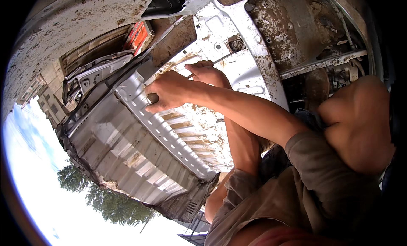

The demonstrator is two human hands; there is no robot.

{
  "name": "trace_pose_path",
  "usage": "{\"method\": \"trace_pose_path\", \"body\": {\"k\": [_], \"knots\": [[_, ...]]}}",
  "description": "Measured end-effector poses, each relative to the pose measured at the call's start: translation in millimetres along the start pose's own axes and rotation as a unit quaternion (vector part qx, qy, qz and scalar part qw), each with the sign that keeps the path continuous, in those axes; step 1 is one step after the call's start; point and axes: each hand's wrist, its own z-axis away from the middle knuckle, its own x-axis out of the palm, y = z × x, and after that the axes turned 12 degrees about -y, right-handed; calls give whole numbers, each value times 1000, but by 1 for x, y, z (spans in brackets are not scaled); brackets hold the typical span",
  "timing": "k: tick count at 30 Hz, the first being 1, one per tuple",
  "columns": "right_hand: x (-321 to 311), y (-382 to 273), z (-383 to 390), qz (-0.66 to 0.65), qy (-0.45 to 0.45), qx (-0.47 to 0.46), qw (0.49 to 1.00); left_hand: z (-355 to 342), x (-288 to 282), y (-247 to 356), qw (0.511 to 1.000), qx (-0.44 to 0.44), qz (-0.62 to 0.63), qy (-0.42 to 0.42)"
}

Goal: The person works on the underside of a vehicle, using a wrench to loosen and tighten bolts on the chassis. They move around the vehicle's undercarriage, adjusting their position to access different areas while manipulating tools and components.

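Note:
My right hand [167,91] reaches across my left forearm and is closed around a short grey cylindrical object [151,97], perhaps a tool end; the rest is hidden by my fingers. Just above and right of it, my left hand [207,74] is curled around a thin dark bar [221,58] that runs up to the right over a white, dirt-spattered metal body panel [243,68]. Both hands are over the boundary between this panel and a ribbed silver sheet-metal section [127,157], near a seam flange with a row of slots [144,123].
A rusty, open vehicle compartment [296,29] with a cross rail [322,63] lies at upper right. My bare bent leg [356,123] is at right. Past the metal edge stand loose body parts [85,80], a red panel [136,36], a building [53,104] and trees [114,208].

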Motion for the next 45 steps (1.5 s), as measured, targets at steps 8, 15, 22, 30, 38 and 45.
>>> {"method": "trace_pose_path", "body": {"k": [8, 15, 22, 30, 38, 45], "knots": [[-4, -14, 0, 20, 13, 118, 993, -1, -8, 1, 1000, 1, 0, -1], [-3, -8, 5, -12, 7, 97, 995, 0, -6, -1, 1000, -2, -5, -17], [-2, -9, 2, -18, -30, 106, 994, 4, -18, -21, 1000, -1, 21, -16], [-4, -40, -5, -91, -40, 116, 988, -15, -39, -20, 1000, 9, -2, -11], [20, -1, -21, -192, 15, 3, 981, -11, -33, -17, 1000, 6, 16, -7], [-6, 25, -49, -159, -68, 70, 982, -7, -14, -15, 998, -9, 5, -55]]}}
